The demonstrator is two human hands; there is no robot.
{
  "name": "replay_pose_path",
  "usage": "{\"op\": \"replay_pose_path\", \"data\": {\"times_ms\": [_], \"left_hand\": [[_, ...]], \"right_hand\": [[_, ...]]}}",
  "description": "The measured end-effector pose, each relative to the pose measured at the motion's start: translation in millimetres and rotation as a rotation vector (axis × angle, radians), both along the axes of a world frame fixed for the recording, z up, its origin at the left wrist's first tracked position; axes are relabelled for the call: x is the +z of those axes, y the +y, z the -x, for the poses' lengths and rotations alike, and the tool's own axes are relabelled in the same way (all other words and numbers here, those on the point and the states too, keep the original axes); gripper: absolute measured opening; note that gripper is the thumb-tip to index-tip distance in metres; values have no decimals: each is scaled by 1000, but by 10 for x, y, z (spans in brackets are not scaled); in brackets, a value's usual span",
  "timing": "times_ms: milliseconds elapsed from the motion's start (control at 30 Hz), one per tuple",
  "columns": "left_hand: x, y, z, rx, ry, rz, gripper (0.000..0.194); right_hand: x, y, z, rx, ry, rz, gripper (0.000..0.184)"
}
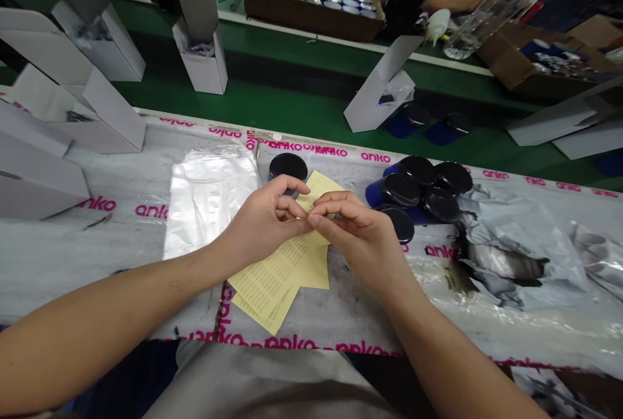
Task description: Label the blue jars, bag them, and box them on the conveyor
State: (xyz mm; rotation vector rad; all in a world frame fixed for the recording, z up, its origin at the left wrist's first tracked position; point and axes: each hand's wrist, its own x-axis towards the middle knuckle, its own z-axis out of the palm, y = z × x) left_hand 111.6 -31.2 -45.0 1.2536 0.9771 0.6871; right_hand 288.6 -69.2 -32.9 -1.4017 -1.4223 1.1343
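Observation:
My left hand (265, 218) and my right hand (367, 234) meet fingertip to fingertip above a fanned pile of yellow printed leaflets (275, 276). Thumb and fingers of each hand are pinched together. Whatever sits between the fingertips is too small or hidden to make out. Another part of the yellow paper (321, 180) shows just behind the fingers. Left of the leaflets lies a stack of clear plastic bags (209, 192), close to my left wrist. A jar with a black lid (288, 166) stands just beyond my left hand, partly covered by it.
Several blue jars with black lids (402, 189) cluster to the right, beside a torn plastic wrap (525, 244). Open white boxes (207, 65) stand on the green surface (272, 95) and at left. Farther back are a carton of lids (311, 4) and another person's arm (452, 5).

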Motion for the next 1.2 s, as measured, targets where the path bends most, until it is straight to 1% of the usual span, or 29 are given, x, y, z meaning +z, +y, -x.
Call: {"op": "replay_pose_path", "data": {"times_ms": [100,200,300,400,467,567,667,733,833,900,933,967,1000,1033,1067,1100,1167,1200], "left_hand": [[0,-3,-2,-5,-22,-2,37],[-6,-14,-6,-8,-23,-7,34],[-9,-17,-11,-9,-10,-3,32],[-17,-6,-8,-13,-5,6,31],[-31,1,0,-34,3,-4,32],[-53,-2,14,-63,71,-68,35],[-34,-19,27,-107,188,-190,36],[23,-23,48,-146,270,-269,38],[179,19,136,-168,336,-355,42],[301,98,240,-125,356,-431,31],[353,154,300,-71,374,-482,22],[390,217,358,-1,401,-533,16],[406,284,408,68,426,-582,14],[399,352,446,114,447,-619,11],[368,414,467,125,462,-638,13],[318,468,471,102,471,-636,30],[188,538,430,5,481,-595,74],[126,553,395,-29,488,-573,84]], "right_hand": [[-18,-15,18,-6,34,15,6],[-65,-29,27,-25,119,28,6],[-98,-40,22,-83,173,22,11],[-62,-37,10,-142,221,55,16],[-5,-24,0,-159,300,138,18],[88,6,-27,-175,413,263,22],[140,35,-69,-164,476,311,24],[146,48,-97,-136,513,334,22],[132,55,-128,-104,572,341,19],[123,53,-138,-106,594,341,18],[124,51,-141,-113,599,342,17],[130,50,-142,-120,599,343,17],[142,51,-143,-127,596,344,17],[160,56,-143,-127,592,346,16],[184,66,-141,-120,587,350,16],[213,82,-138,-105,584,357,16],[275,131,-128,-67,582,379,17],[306,161,-121,-49,582,390,17]]}}
